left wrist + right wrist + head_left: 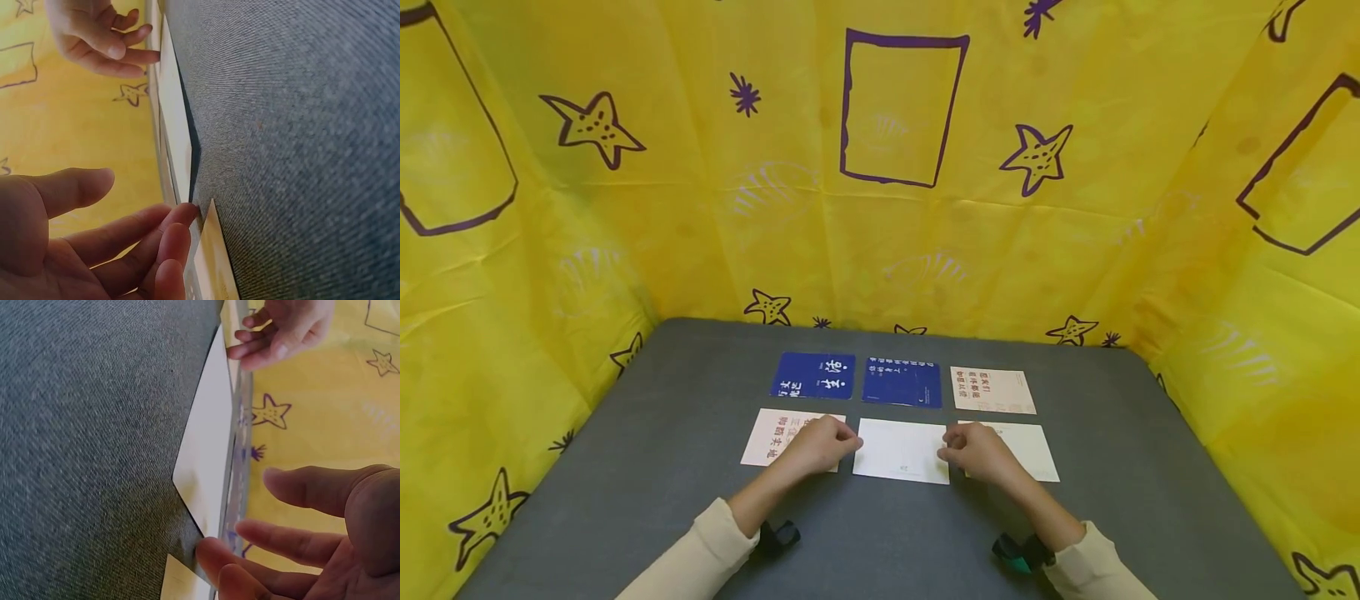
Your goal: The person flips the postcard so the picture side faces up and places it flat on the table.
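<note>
A white card [901, 451] lies in the middle of the near row, with one hand at each side edge. In the head view my left hand [820, 443] is at its left edge, above a cream card with red characters [767, 433]. My right hand [983, 451] is at its right edge, partly covering a plain cream card [1033, 450]. In the left wrist view, the left thumb stands apart from the loosely bent fingers [164, 240], whose tips touch the white card's edge. The right wrist view shows the right fingers [215, 556] likewise touching its corner, thumb raised away.
Behind lie two blue cards, the left [812, 376] and the middle [902, 383], and a cream card with red characters [992, 390]. All rest on a dark grey table [880, 542]. A yellow patterned cloth [880, 242] encloses the back and sides.
</note>
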`<action>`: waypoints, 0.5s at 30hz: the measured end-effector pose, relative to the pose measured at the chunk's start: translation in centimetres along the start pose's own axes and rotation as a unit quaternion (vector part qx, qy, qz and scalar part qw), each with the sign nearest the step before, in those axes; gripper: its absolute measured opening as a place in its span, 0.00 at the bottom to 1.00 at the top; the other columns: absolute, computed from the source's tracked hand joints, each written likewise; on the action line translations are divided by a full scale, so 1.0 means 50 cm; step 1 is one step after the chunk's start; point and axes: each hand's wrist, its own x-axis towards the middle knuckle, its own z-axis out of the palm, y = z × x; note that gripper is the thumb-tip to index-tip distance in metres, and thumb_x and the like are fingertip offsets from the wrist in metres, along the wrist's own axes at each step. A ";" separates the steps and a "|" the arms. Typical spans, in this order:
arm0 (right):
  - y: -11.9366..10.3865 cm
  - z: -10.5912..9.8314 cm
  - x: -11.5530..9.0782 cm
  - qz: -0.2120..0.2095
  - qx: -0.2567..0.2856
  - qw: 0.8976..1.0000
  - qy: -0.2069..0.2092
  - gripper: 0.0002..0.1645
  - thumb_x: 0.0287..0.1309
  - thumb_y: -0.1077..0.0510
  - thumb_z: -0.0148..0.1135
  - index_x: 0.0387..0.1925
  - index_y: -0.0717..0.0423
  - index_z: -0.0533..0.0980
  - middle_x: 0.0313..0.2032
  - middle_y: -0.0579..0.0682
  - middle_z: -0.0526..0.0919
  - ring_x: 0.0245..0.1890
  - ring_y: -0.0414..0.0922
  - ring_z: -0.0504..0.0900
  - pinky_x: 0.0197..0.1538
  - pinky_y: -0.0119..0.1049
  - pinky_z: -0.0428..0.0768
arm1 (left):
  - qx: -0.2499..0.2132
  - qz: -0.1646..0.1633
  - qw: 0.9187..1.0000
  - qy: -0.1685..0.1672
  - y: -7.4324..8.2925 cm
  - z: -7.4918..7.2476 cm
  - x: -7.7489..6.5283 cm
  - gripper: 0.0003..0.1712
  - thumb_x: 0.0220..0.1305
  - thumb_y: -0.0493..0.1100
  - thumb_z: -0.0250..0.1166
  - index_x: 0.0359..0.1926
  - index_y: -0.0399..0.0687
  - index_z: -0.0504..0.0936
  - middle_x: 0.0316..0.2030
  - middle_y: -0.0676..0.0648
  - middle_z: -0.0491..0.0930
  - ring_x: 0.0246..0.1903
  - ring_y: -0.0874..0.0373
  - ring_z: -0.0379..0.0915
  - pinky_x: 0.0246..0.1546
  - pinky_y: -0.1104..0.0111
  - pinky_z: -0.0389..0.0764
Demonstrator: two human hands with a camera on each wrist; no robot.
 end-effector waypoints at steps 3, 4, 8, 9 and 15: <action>-0.001 0.004 -0.005 -0.008 0.000 1.000 0.004 0.13 0.53 0.59 0.69 0.39 0.62 0.82 0.28 0.53 0.86 0.21 0.42 0.77 0.26 0.34 0.75 | 0.001 0.003 1.000 -0.003 0.000 0.003 -0.001 0.11 0.61 0.45 0.65 0.32 0.43 0.89 0.28 0.50 0.84 0.25 0.59 0.69 0.28 0.68 0.69; -0.002 0.005 -0.006 -0.010 -0.003 1.000 0.005 0.12 0.53 0.59 0.69 0.38 0.62 0.82 0.28 0.53 0.86 0.22 0.42 0.77 0.27 0.34 0.75 | 0.000 0.003 1.000 -0.004 -0.001 0.004 -0.001 0.11 0.61 0.45 0.65 0.33 0.43 0.89 0.28 0.50 0.83 0.25 0.60 0.69 0.28 0.68 0.69; -0.005 0.011 -0.008 -0.011 -0.005 1.000 0.008 0.12 0.53 0.58 0.69 0.38 0.61 0.83 0.30 0.54 0.86 0.28 0.44 0.80 0.31 0.37 0.78 | -0.020 0.000 1.000 -0.016 0.000 0.008 -0.002 0.11 0.62 0.44 0.65 0.34 0.41 0.89 0.24 0.49 0.81 0.20 0.61 0.68 0.23 0.70 0.66; -0.006 0.012 -0.008 -0.012 -0.005 1.000 0.008 0.12 0.53 0.58 0.69 0.38 0.61 0.83 0.31 0.54 0.87 0.28 0.45 0.80 0.31 0.37 0.78 | -0.026 -0.002 0.999 -0.018 0.000 0.009 -0.003 0.11 0.62 0.44 0.64 0.35 0.41 0.89 0.23 0.48 0.81 0.19 0.61 0.68 0.22 0.70 0.66; -0.004 0.013 -0.004 -0.008 0.004 1.000 0.013 0.11 0.53 0.60 0.69 0.38 0.62 0.83 0.30 0.54 0.87 0.27 0.44 0.80 0.30 0.36 0.77 | -0.038 -0.001 0.999 -0.016 0.002 0.012 -0.007 0.11 0.62 0.44 0.64 0.36 0.41 0.88 0.26 0.48 0.83 0.17 0.62 0.69 0.21 0.71 0.67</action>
